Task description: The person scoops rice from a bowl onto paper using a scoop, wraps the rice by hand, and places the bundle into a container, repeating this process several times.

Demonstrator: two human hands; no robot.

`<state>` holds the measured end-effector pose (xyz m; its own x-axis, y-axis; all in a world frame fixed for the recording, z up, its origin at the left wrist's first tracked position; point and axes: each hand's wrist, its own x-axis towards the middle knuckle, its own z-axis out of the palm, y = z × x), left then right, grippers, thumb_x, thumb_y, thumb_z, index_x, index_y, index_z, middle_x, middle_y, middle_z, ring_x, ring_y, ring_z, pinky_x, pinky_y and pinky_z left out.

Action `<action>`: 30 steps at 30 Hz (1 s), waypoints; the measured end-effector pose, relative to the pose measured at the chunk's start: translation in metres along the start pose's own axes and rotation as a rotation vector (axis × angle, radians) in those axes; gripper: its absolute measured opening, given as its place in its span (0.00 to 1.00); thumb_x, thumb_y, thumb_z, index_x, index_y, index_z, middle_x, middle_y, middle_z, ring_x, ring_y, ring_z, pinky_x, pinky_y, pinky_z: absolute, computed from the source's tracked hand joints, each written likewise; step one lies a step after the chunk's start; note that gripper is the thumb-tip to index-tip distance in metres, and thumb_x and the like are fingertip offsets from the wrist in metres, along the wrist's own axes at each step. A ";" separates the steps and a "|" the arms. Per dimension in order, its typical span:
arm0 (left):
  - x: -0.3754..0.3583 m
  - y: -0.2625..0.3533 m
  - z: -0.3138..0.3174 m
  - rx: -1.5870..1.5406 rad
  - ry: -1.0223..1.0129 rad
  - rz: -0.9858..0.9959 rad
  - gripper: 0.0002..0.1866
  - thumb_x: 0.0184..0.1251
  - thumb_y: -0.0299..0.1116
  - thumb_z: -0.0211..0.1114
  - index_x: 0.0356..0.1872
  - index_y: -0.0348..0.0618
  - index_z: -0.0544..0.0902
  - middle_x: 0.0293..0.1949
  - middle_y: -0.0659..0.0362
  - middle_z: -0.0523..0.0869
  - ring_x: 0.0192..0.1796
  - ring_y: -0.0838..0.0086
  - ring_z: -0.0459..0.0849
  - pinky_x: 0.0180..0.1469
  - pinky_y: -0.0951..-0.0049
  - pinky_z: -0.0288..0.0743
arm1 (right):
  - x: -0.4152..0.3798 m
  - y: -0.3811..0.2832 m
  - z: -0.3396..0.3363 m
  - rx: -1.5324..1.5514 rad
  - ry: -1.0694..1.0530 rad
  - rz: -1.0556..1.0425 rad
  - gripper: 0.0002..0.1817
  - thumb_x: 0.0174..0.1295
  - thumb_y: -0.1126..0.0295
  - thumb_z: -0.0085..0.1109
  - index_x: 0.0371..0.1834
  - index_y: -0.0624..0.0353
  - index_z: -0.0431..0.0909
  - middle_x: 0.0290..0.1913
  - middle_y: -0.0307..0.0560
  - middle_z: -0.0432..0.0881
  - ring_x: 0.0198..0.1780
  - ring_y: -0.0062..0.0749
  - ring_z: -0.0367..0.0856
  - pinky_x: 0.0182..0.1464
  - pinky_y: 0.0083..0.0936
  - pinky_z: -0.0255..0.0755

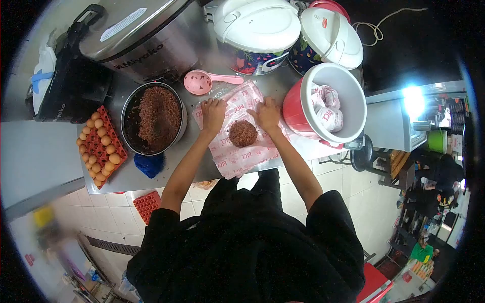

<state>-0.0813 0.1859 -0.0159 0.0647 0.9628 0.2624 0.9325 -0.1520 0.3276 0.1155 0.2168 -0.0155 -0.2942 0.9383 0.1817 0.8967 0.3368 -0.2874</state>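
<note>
A round mound of reddish-brown rice (242, 134) lies on pink-and-white printed paper (237, 159) on the metal table. My left hand (213, 113) rests on the upper left part of the paper, its fingers stretched out. On the other side, my right hand (266, 113) touches the paper's upper right part with fingers spread. Neither hand touches the rice. Left of the paper stands a metal pot (184, 121) of the same brown rice. Above my left hand lies a pink scoop (198, 82) with rice bits in it. A red-and-white bucket (298, 108) at the right holds several wrapped bundles (328, 117).
Eggs sit in a red tray (103, 131) at the table's left end, beside a blue plastic bag (149, 163). A large steel cooker (161, 53) and two white-lidded containers (260, 25) line the back. Another egg tray (147, 206) is on the floor.
</note>
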 end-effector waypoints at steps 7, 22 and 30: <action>0.008 0.011 0.008 0.001 0.058 0.133 0.18 0.51 0.32 0.60 0.46 0.43 0.76 0.51 0.56 0.73 0.52 0.63 0.69 0.51 0.60 0.60 | 0.006 -0.003 -0.008 0.106 -0.031 -0.226 0.15 0.49 0.54 0.58 0.33 0.52 0.76 0.37 0.44 0.68 0.44 0.38 0.66 0.42 0.37 0.60; 0.015 0.017 0.003 -0.429 -0.142 -0.267 0.16 0.42 0.34 0.67 0.31 0.32 0.77 0.40 0.45 0.77 0.42 0.54 0.77 0.41 0.63 0.70 | 0.015 0.008 -0.019 0.257 -0.020 -0.055 0.39 0.33 0.50 0.70 0.47 0.60 0.67 0.48 0.49 0.70 0.54 0.42 0.65 0.54 0.40 0.59; 0.048 -0.028 0.000 -0.425 -0.484 0.040 0.13 0.45 0.41 0.65 0.29 0.42 0.82 0.27 0.48 0.81 0.33 0.60 0.81 0.36 0.64 0.71 | -0.023 0.045 -0.039 0.160 -0.938 -0.094 0.26 0.50 0.60 0.61 0.47 0.66 0.68 0.43 0.53 0.77 0.42 0.41 0.77 0.44 0.30 0.70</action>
<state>-0.1045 0.2366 -0.0127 0.3420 0.9313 -0.1250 0.7107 -0.1693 0.6828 0.1758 0.2071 0.0036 -0.5707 0.5640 -0.5968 0.8201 0.3558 -0.4481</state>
